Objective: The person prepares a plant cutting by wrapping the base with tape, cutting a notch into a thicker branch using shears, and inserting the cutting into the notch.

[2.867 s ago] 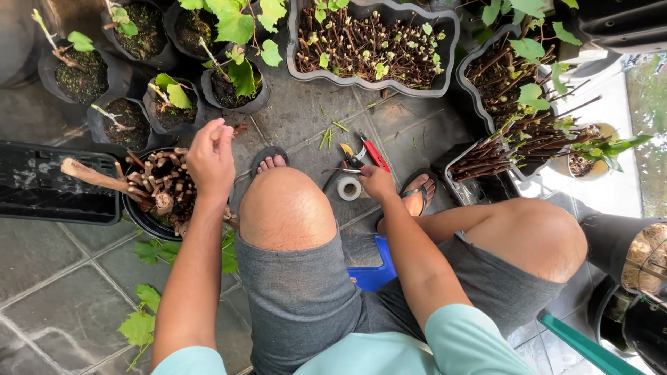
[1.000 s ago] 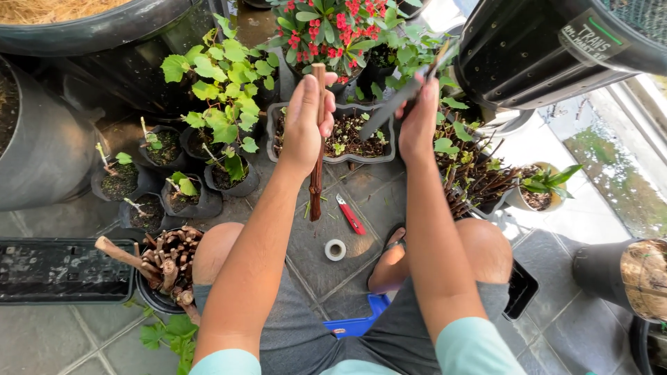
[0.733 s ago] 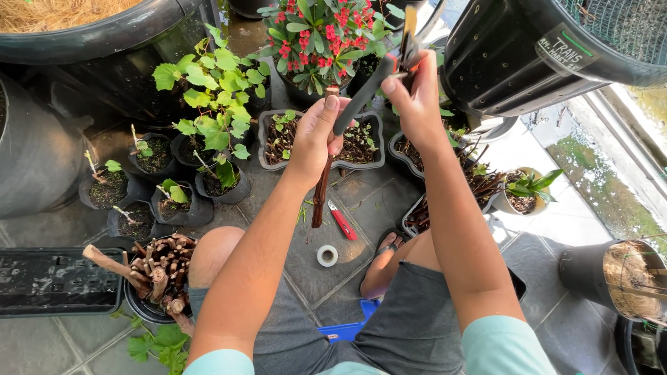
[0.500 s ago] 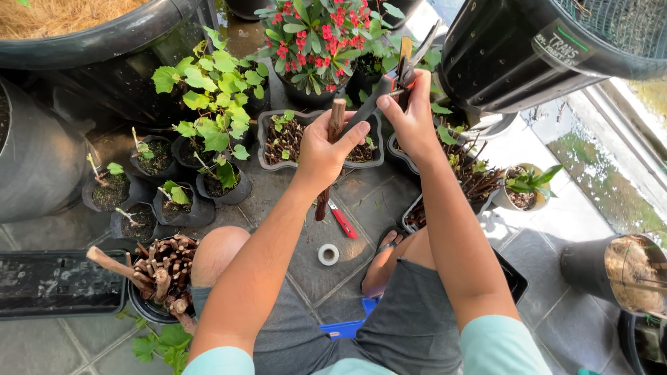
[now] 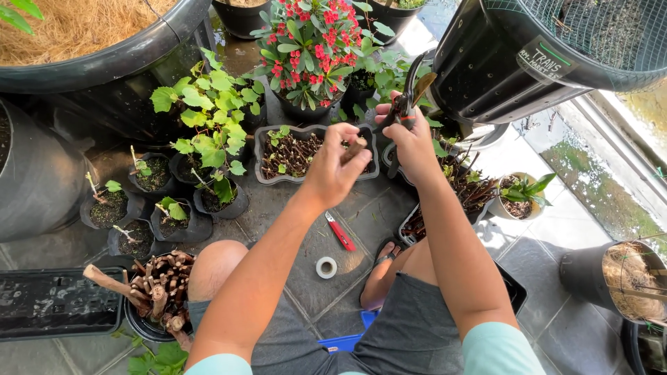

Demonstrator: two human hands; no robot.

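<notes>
My left hand [image 5: 335,172] is closed around a short brown woody cutting [image 5: 356,148] whose tip pokes out toward the right. My right hand [image 5: 411,142] grips dark pruning shears [image 5: 408,101], with the blades pointing up and apart, close beside the cutting's tip. Both hands are raised above a grey rectangular tray [image 5: 258,154] filled with soil and small sprouting cuttings. Below them on the tiled floor lie a red-handled knife [image 5: 340,232] and a white tape roll [image 5: 326,267].
A black pot of cut brown sticks [image 5: 158,288] stands at lower left by my knee. Small black pots with seedlings [image 5: 139,201] and a leafy vine sit left. A red-flowered plant [image 5: 309,48], large black tubs and trays of stems [image 5: 465,191] crowd the back and right.
Both hands rose from the floor, where they were reaching among pots and tools. The left hand now holds a much shorter piece of stick, and the shears sit right beside it.
</notes>
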